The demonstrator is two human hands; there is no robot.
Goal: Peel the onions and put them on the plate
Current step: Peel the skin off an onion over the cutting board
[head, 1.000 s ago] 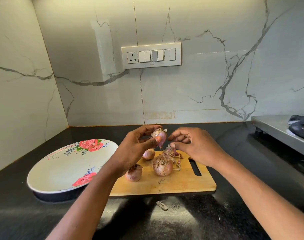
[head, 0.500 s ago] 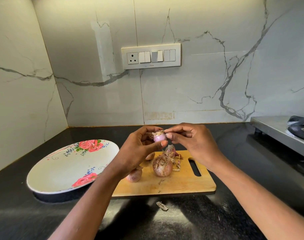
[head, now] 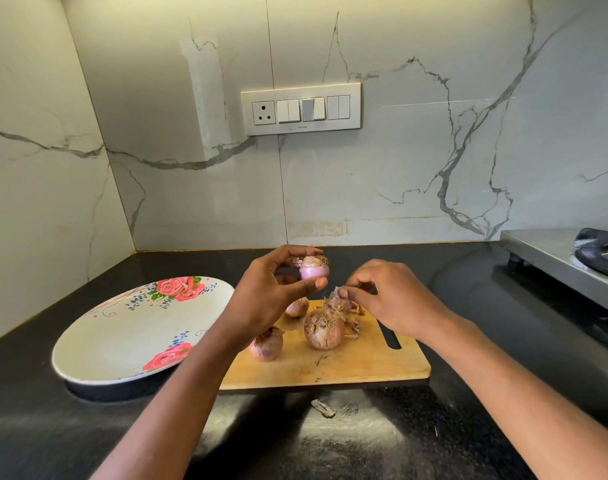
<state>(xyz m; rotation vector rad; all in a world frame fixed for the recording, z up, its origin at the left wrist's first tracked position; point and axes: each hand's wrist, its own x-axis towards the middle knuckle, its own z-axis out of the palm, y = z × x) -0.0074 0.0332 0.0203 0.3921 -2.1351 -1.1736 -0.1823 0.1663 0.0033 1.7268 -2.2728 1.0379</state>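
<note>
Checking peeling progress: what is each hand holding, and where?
Left hand grips small onion top and bottom; right hand pinches a peel scrap.

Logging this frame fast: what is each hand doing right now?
Left hand: holds a partly peeled onion in its fingertips.
Right hand: pinches a scrap of onion skin.

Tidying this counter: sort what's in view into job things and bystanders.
Job: onion gripped by left hand; peel scrap pinched by right hand; three unpeeled onions on cutting board; floral plate.
Bystanders: switch panel; stove; stray peel on counter.
</note>
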